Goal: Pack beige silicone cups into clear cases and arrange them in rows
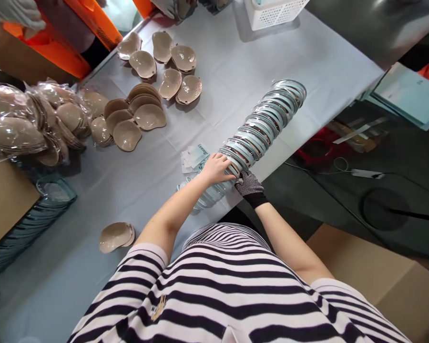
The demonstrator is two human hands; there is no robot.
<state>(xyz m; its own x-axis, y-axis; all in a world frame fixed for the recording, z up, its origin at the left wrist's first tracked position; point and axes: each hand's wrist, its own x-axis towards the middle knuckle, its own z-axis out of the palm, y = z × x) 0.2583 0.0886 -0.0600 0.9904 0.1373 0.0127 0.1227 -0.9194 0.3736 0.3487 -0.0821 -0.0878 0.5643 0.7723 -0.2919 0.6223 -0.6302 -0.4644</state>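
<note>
Clear plastic tray stack [260, 126] lies on its side; your left hand [217, 169] grasps its near end from above, gloved right hand [249, 186] cups it below.

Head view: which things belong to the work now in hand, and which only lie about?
In hand:
left hand
right hand, gloved
tray stack lying on the table

Lying about:
loose pads
bagged pads
single pad
labels
basket
</note>
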